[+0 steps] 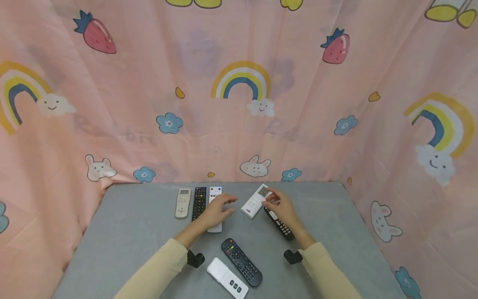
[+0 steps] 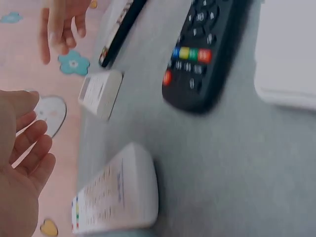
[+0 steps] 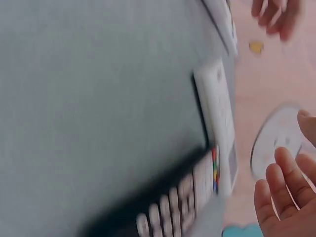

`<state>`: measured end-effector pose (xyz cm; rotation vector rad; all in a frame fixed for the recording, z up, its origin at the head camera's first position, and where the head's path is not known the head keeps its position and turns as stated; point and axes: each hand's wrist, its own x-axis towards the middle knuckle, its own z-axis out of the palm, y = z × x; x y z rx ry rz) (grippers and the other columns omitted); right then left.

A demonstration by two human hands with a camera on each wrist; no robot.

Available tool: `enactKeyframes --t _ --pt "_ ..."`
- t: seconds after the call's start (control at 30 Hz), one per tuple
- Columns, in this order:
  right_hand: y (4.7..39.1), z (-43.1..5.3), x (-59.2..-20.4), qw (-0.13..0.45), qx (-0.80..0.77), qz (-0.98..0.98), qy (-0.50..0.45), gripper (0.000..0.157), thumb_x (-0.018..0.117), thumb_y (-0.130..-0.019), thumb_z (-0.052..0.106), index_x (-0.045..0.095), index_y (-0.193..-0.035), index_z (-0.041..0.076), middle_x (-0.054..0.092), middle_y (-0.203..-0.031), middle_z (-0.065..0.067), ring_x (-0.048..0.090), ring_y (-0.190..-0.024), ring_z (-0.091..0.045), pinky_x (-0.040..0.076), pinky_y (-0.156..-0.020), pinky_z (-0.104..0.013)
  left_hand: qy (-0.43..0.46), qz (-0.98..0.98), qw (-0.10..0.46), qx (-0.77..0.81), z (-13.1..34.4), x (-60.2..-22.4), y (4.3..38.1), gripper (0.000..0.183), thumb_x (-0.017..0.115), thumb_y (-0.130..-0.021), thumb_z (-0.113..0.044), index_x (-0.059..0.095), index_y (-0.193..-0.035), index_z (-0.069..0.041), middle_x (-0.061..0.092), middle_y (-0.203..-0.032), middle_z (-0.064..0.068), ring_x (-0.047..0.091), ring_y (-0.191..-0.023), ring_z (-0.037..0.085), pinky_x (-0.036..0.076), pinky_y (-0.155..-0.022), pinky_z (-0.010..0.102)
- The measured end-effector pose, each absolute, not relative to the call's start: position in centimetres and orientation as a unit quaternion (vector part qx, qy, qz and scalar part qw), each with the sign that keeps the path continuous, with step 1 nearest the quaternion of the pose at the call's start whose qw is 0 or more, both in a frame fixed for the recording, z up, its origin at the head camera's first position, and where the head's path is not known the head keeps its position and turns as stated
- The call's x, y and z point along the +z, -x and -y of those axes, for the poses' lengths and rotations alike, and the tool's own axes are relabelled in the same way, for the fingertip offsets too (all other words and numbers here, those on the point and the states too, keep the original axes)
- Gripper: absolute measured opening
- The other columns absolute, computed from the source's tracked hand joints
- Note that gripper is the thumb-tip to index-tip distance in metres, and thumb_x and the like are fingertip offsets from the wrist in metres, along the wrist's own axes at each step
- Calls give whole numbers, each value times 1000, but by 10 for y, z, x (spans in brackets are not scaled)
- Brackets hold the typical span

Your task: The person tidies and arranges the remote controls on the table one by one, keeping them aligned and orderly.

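My left hand (image 1: 216, 211) hovers over a white remote control (image 1: 215, 229) with coloured buttons, its fingers loosely bent and nothing in them. Part of that remote is hidden under the hand. Beside it, further left, lie a black remote (image 1: 199, 198) and a beige remote (image 1: 183, 204) with a small screen. My right hand (image 1: 283, 207) is over the upper right side of a tilted white air-conditioner remote (image 1: 253, 203). In the right wrist view its fingers (image 3: 289, 182) are relaxed and apart from the remotes. A black remote with pale buttons (image 1: 280, 225) lies partly beneath this hand.
Nearer the front, a dark remote (image 1: 242, 262) lies slantwise beside a white remote with dark buttons (image 1: 227, 277). All rest on a grey tabletop (image 1: 142, 232). A pink patterned curtain (image 1: 239, 137) hangs behind the table and along its sides.
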<state>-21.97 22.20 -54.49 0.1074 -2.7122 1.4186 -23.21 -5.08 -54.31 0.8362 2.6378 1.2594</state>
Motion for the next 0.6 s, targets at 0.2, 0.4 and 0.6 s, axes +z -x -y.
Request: enactKeyframes --t 0.2,0.4,0.6 --pt "239 -251 -549 45 452 891 -9 52 69 -92 16 52 -140 5 66 -114 -17 59 -107 -29 48 -90 -37 -272 -859 73 428 28 -547 230 46 68 -93 -14 55 -136 -5 59 -132 12 59 -122 29 48 -106 44" --pt "250 -262 -548 34 454 890 -2 46 66 -95 14 54 -139 7 65 -116 -21 59 -108 -34 49 -83 -32 -254 -860 83 434 11 -559 230 52 72 -89 -15 54 -137 -6 59 -128 10 58 -119 25 49 -105 39" --pt "260 -266 -555 5 451 893 8 46 63 -97 16 52 -141 6 63 -123 -24 59 -114 -37 52 -92 -42 -221 -877 59 423 -4 -569 230 58 77 -84 -21 56 -136 -5 61 -120 10 56 -111 22 49 -97 37"
